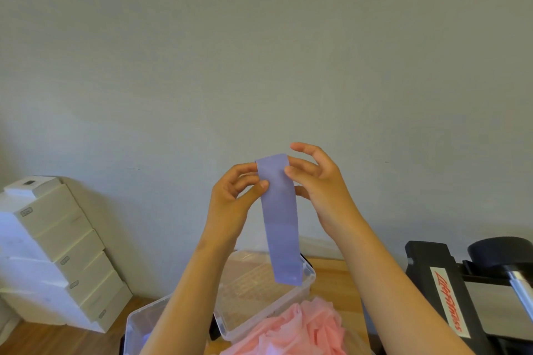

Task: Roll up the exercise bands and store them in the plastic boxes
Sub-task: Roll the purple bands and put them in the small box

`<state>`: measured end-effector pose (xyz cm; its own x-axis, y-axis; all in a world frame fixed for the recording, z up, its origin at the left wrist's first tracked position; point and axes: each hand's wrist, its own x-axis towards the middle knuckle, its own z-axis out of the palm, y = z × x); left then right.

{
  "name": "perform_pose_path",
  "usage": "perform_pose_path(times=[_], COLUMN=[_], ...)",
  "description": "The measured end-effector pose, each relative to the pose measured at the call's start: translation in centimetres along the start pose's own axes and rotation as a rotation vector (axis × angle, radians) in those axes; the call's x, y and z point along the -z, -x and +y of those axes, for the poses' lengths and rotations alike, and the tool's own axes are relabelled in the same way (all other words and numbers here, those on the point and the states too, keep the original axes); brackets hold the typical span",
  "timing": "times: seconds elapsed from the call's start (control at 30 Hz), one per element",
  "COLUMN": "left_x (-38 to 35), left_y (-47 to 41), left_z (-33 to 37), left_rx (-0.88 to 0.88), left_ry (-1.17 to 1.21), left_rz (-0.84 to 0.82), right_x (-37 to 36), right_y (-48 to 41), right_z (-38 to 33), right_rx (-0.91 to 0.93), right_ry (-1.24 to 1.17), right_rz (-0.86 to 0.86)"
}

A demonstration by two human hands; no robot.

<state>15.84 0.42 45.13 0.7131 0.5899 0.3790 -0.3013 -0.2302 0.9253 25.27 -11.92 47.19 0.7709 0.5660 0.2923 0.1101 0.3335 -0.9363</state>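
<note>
A flat purple exercise band [281, 222] hangs straight down in front of the wall, raised above the table. My left hand [233, 199] pinches its upper left edge between thumb and fingers. My right hand [320, 181] pinches the upper right edge, with its other fingers spread. Below the band stands a clear plastic box [259, 294]. A second clear plastic box [141, 326] sits at the lower left, partly hidden by my left forearm. A heap of pink bands [302, 328] lies at the bottom centre.
The boxes stand on a wooden table [340, 277]. A stack of white boxes [57, 251] leans against the wall at the left. Black exercise equipment [450, 291] with a red-lettered label stands at the right.
</note>
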Motion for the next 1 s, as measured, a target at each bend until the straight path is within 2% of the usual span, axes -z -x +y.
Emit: perform_pose_path(times=[0.23, 0.57, 0.7, 1.0], left_x=[0.0, -0.5, -0.2, 0.2], left_y=[0.3, -0.5, -0.6, -1.0], left_z=[0.1, 1.2, 1.0, 2.3], left_rx=[0.001, -0.055, -0.076, -0.133], left_ry=[-0.056, 0.051, 0.016, -0.099], left_rz=[-0.052, 0.023, 0.037, 0.137], right_x=[0.2, 0.4, 0.1, -0.4], right_y=[0.2, 0.1, 0.0, -0.5], right_z=[0.3, 0.4, 0.3, -0.7], right_rx=[0.035, 0.062, 0.124, 0.131], right_ry=[-0.017, 0.099, 0.172, 0.152], right_rz=[-0.012, -0.011, -0.026, -0.014])
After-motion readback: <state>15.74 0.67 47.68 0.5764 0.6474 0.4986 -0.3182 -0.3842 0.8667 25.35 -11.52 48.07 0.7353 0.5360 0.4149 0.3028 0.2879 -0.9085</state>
